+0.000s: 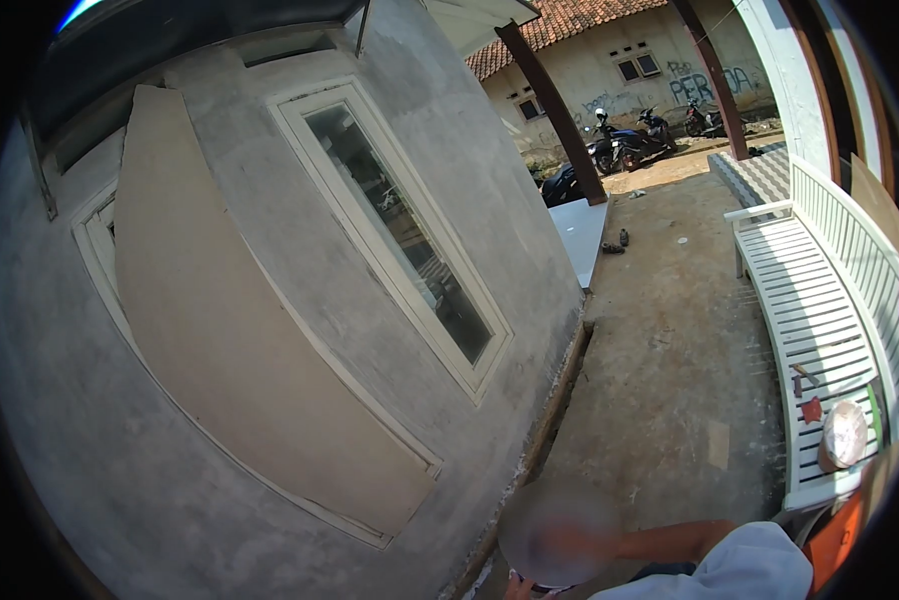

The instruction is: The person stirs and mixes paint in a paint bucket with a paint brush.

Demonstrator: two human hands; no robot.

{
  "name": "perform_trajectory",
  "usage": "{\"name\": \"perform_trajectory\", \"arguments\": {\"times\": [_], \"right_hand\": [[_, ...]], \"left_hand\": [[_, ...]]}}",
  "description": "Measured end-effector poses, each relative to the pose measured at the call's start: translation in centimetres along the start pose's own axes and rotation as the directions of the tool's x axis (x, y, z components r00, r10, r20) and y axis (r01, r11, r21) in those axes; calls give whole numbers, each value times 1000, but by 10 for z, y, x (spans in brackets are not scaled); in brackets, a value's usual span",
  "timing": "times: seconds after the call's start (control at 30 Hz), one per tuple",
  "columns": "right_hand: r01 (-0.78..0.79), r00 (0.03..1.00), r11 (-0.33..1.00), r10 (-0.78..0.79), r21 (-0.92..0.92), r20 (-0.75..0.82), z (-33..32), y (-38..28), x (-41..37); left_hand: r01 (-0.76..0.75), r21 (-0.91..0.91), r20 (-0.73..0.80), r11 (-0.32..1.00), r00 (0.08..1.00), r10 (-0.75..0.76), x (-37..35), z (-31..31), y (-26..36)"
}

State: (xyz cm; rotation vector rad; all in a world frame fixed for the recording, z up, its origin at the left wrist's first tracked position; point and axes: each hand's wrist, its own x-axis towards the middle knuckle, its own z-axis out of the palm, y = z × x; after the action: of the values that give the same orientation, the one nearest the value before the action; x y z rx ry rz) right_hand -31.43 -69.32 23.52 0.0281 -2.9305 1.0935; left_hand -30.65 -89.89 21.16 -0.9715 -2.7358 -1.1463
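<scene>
My right arm, in a pale sleeve, reaches in from the lower right in the head view. A round blur covers my right hand (pixel 572 543), so its fingers and anything in them are hidden. Just below, at the bottom edge, part of my left hand (pixel 520 588) shows, its fingers bent against a small object with a pale and dark rim, mostly hidden by the blur. Both hands are close together near the foot of the grey wall (pixel 500 420).
A tan board (pixel 230 300) leans across a window beside a narrow framed window (pixel 410 240). On the white slatted bench (pixel 815 300) sit a tub (pixel 844 436), a red item (pixel 811 410) and small tools. Motorbikes (pixel 640 143) stand beyond the brown posts. Shoes (pixel 615 247) lie on the concrete path.
</scene>
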Motion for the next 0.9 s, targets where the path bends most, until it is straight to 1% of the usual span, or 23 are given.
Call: {"name": "perform_trajectory", "arguments": {"times": [0.07,0.17,0.27,0.3,0.37,0.4,0.47,0.57,0.6,0.63,0.67,0.73,0.77,0.87,0.9], "right_hand": [[-50,998,993,53,109,-26,2,3,2],[-81,996,986,77,145,33,0,-1,6],[-178,983,963,165,201,80,-14,-21,1],[-63,992,986,45,155,115,-6,-13,6],[172,962,982,-184,77,201,10,4,15],[167,953,983,-181,79,241,15,7,14],[155,931,984,-174,85,321,5,-2,10],[211,951,971,-231,114,205,-28,-25,-11],[210,958,975,-221,74,183,-32,-25,-11],[206,964,978,-209,36,165,-32,-22,-10],[199,969,980,-196,-1,149,-32,-20,-10],[169,979,978,-152,-124,139,-33,-15,-9],[155,983,970,-132,-186,130,-35,-15,-10],[123,973,960,-66,-253,220,-42,-21,-17],[116,973,963,-61,-244,225,-41,-24,-20]], "left_hand": [[3,1,1,1000,1000,-3,0,1,-1],[9,3,0,1000,1000,-9,-1,1,1],[13,11,-4,1000,1000,-13,-3,-1,-1],[14,13,-4,1000,1000,-14,-3,-1,-1],[17,14,-4,1000,1000,-17,-6,-1,-2],[19,19,-2,1000,1000,-18,-9,-2,-2],[19,27,-1,999,1000,-19,-12,-5,-3],[35,54,11,998,999,-36,-19,-7,-9],[43,75,24,996,999,-45,-20,-6,-12],[-61,151,-72,987,995,72,-16,3,-33],[-88,112,-72,990,993,96,-27,12,-50],[-144,35,-72,989,987,146,-15,-11,-20],[-141,59,-81,988,986,146,-15,-15,-13],[-205,125,-84,971,973,216,-6,-36,21],[-173,108,-76,979,980,182,-5,-38,24]]}}
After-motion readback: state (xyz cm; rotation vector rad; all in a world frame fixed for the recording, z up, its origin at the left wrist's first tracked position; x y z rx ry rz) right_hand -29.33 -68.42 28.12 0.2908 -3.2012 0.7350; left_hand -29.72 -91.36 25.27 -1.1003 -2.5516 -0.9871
